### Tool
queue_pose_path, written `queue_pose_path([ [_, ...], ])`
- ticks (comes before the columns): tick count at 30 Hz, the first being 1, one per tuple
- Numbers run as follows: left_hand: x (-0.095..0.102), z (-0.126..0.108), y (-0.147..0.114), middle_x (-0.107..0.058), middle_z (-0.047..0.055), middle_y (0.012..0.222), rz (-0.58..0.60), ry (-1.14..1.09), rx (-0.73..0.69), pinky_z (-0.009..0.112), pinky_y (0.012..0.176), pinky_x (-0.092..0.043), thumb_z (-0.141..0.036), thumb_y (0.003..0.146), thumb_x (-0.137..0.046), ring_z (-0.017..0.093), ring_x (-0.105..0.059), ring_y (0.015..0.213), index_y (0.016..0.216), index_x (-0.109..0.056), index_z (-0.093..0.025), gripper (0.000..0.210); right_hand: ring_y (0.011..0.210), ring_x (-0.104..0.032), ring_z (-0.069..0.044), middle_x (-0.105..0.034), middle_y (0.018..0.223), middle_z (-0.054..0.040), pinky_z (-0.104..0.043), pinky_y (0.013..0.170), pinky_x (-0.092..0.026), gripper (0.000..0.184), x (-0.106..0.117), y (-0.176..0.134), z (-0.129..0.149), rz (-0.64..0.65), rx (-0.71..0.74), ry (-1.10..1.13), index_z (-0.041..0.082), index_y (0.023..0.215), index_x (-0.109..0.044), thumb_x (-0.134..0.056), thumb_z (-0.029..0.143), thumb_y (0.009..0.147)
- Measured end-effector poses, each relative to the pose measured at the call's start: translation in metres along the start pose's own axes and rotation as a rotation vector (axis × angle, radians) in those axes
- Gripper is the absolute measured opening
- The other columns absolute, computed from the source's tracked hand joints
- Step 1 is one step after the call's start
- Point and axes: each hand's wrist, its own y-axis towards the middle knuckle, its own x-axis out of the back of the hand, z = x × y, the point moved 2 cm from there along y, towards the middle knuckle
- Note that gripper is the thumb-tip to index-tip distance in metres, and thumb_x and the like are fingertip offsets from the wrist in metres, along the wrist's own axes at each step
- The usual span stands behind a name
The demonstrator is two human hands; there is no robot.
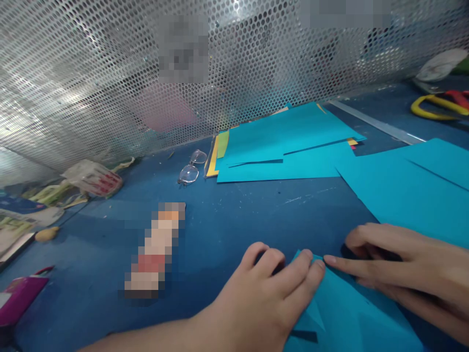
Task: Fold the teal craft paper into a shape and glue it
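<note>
A folded sheet of blue paper lies on the table close to me, with creases and layered flaps. My left hand is closed on its upper corner, fingertips pressed together on the fold; the thumb is hidden. From the right, my right hand reaches in with one finger stretched out to the paper's edge beside the left fingertips. Its other fingers are partly bent, and I see nothing held in them. Just beyond that hand rests a larger blue sheet.
A stack of blue sheets lies by the perforated metal screen. Nearby are glasses, a blurred-out long object, and a clear ruler-like strip. Yellow-and-red handles are at right, a purple box at left.
</note>
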Motion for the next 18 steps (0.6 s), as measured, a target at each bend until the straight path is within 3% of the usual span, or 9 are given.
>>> queue_pose_path([
  [5, 0.006, 0.002, 0.003, -0.066, 0.002, 0.176, -0.093, 0.057, -0.022, 0.039, 0.113, -0.044, -0.071, 0.125, -0.042, 0.027, -0.062, 0.110, 0.179, -0.055, -0.015, 0.079, 0.088, -0.076, -0.035, -0.074, 0.088, -0.0093, -0.043, 0.068, -0.068, 0.042, -0.008, -0.003, 0.008, -0.023, 0.008, -0.013, 0.044, 0.117, -0.092, -0.068, 0.076, 0.104],
  [12, 0.005, -0.003, 0.004, -0.065, 0.001, 0.177, -0.104, 0.180, -0.024, 0.040, 0.118, -0.043, -0.070, 0.127, -0.037, 0.028, -0.062, 0.115, 0.178, -0.059, -0.016, 0.077, 0.089, -0.078, -0.037, -0.078, 0.090, -0.0093, -0.045, 0.066, -0.069, 0.039, -0.004, -0.002, 0.015, -0.043, 0.019, -0.008, 0.045, 0.113, -0.092, -0.071, 0.076, 0.102],
  [18, 0.001, -0.002, 0.001, -0.063, 0.009, 0.178, -0.004, 0.096, -0.012, 0.040, 0.116, -0.045, -0.075, 0.122, -0.049, 0.030, -0.063, 0.119, 0.185, -0.048, -0.016, 0.086, 0.091, -0.081, -0.039, -0.081, 0.094, -0.0084, -0.047, 0.066, -0.070, 0.032, 0.004, -0.001, 0.025, -0.064, 0.038, -0.042, 0.046, 0.111, -0.092, -0.075, 0.072, 0.101],
])
